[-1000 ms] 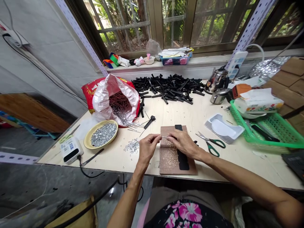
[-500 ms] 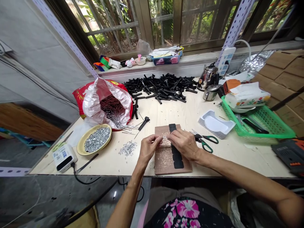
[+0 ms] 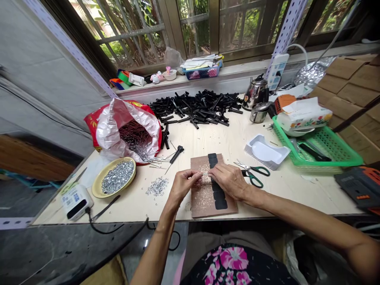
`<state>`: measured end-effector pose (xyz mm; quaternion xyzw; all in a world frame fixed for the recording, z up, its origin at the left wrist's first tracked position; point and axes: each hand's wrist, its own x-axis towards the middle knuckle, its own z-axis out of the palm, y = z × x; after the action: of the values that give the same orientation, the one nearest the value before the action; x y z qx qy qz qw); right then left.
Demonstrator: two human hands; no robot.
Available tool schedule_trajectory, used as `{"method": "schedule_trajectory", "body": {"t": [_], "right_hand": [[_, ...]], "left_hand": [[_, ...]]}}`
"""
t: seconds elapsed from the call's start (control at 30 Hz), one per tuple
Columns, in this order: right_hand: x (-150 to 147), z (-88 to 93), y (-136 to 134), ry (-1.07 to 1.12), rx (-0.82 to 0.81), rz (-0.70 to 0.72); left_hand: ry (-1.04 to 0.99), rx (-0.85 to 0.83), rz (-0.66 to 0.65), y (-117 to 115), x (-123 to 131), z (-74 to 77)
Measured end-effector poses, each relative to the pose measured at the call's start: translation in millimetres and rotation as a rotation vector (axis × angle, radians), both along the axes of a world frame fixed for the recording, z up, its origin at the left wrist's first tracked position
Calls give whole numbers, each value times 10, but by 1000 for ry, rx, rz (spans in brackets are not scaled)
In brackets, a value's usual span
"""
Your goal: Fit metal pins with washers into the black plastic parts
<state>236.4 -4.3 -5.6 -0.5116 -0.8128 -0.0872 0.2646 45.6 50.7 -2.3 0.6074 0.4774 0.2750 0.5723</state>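
Over a brown board (image 3: 198,204) with a strip of black pads (image 3: 219,200), my two hands work close together. My left hand (image 3: 185,185) pinches one end of a thin silvery metal rod (image 3: 205,174). Thumb and fingertips of my right hand (image 3: 229,180) close on its other end, with the palm over the black strip. Only a short piece of the rod shows between the fingers. To the left lies a loose heap of small silvery metal pieces (image 3: 158,186). A black clip-like part (image 3: 177,154) with thin rods rests beyond them. Green-handled scissors (image 3: 257,174) lie right of the board.
A yellow bowl (image 3: 95,186) holds many small metal pieces. Behind it, a red and white bag (image 3: 103,128) is full of thin rods. Black parts (image 3: 202,107) pile up at the back. A white tray (image 3: 265,152), green basket (image 3: 346,160) and kettle (image 3: 255,93) stand right.
The camera view has shifted slightly, so the table things appear a little further left. Both hands keep their pinch on the rod, almost unmoved.
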Motion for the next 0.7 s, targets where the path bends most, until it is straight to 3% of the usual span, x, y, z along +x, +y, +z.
{"method": "schedule_trajectory", "body": {"t": [0.33, 0.47, 0.7], "right_hand": [[50, -6, 7, 111, -179, 70], [185, -93, 57, 235, -285, 120], [537, -235, 556, 246, -274, 46]], "left_hand": [[24, -25, -25, -39, 19, 18], [47, 68, 7, -61, 48, -15], [123, 152, 203, -154, 99, -178]]}}
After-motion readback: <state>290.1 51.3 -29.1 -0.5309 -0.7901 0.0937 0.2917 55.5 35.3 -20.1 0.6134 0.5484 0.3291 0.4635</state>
